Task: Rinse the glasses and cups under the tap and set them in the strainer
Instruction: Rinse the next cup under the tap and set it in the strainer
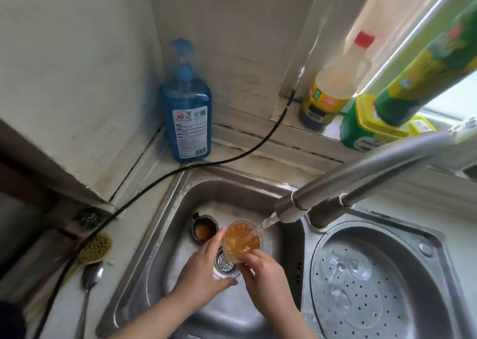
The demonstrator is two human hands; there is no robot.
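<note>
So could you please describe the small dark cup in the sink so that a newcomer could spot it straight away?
Start at the left sink basin, below the blue soap bottle. The dark cup stands upright on its floor, behind the drain and left of the glass under the tap. Unlike that clear glass, it is dark-walled, unheld, with brown dregs.

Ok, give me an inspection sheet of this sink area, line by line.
Surface: steel sink, wet; drain open.
Job's things: glass of amber liquid under running tap; dark cup in sink; clear glasses in strainer.
Clutter: spoon, brush, blue soap bottle, bottles on sill.
Grippers: right hand holds glass; left hand touches it, fingers straight.
Cables: black cable across counter.
Surroundings: stained wall, window.
</note>
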